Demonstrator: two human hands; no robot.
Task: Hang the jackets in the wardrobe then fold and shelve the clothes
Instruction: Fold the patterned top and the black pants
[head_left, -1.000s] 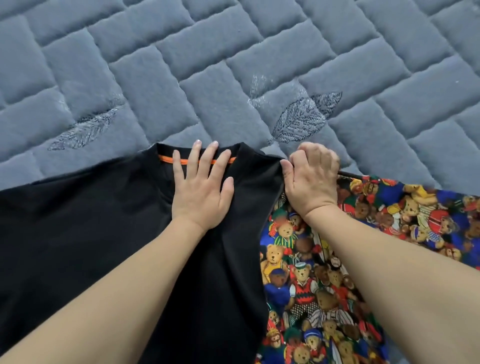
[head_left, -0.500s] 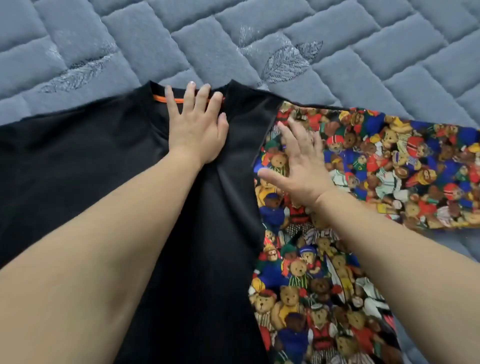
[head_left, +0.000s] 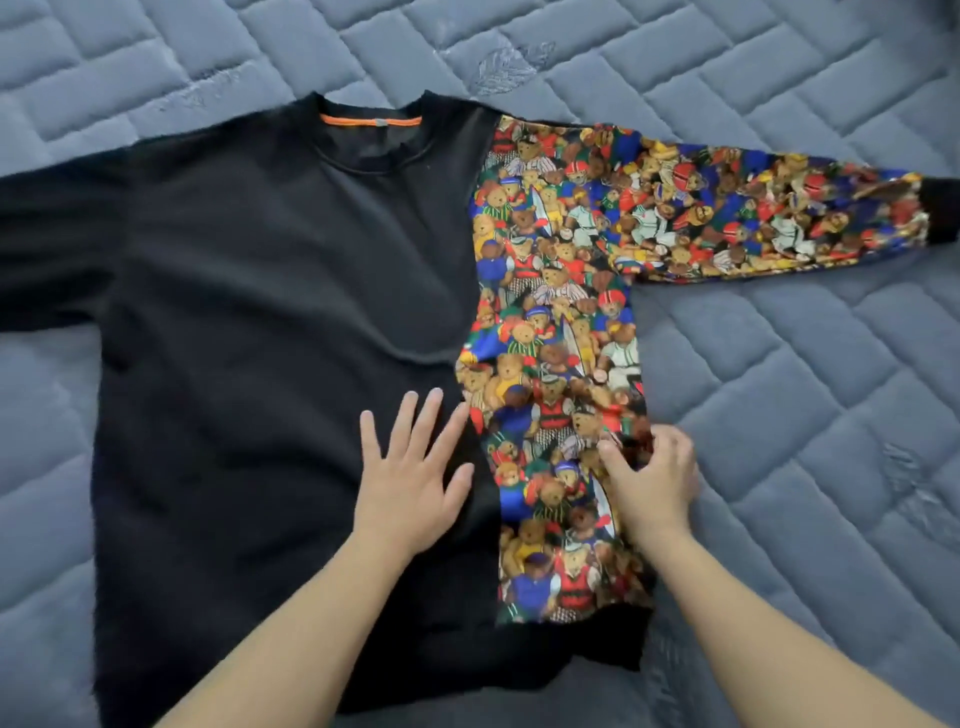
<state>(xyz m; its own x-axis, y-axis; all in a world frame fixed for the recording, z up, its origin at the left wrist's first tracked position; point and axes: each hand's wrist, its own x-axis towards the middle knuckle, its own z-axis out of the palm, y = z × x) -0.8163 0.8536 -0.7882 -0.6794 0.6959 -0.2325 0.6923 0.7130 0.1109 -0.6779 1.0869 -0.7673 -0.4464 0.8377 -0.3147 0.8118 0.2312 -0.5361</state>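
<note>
**Risk of a crooked fold on a soft bed**

The sweater (head_left: 270, 322) lies flat on its back on the quilt (head_left: 779, 467), neck away from me, both sleeves spread out to the sides. My left hand (head_left: 410, 483) rests open on the black front, fingers spread and straight, just left of the seam where the bear-print panel (head_left: 550, 322) starts. My right hand (head_left: 649, 483) is at that panel's outer edge, fingers curled onto the cloth; I judge it is pinching the side seam, though motion blur there keeps me from being sure.

What could go wrong, as I see it:

- There is a ridge of slack just beyond my left fingertips. If I fold without pressing it out, it gets locked in as a crease.
- The quilt is padded and gives way. If I pull sideways with my right hand, the whole sweater could slide rather than fold.
- The printed sleeve (head_left: 779, 218) reaches far off to the right of my right hand. If I bring the side over first, it may drag and bunch underneath.
</note>
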